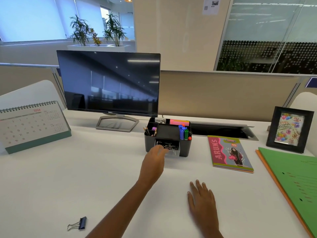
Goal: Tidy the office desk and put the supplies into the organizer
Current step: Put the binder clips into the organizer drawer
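Note:
A dark grey desk organizer (pixel 186 146) stands mid-desk with pencils, markers and sticky notes in its top compartments. Its small clear drawer (pixel 173 148) is pulled out and holds several binder clips. My left hand (pixel 154 158) reaches to the drawer's front left, fingertips at its edge; motion blur hides whether the fingers hold anything. Flat on the white desk, palm down with fingers straight, lies my right hand (pixel 203 202). One black binder clip (pixel 79 223) lies alone on the desk at the near left.
A dark monitor (pixel 109 83) stands behind the organizer. A desk calendar (pixel 32 126) is at the left. A notebook (pixel 229 153) lies right of the organizer, with green and orange folders (pixel 295 182) and a picture frame (pixel 289 129) at the far right.

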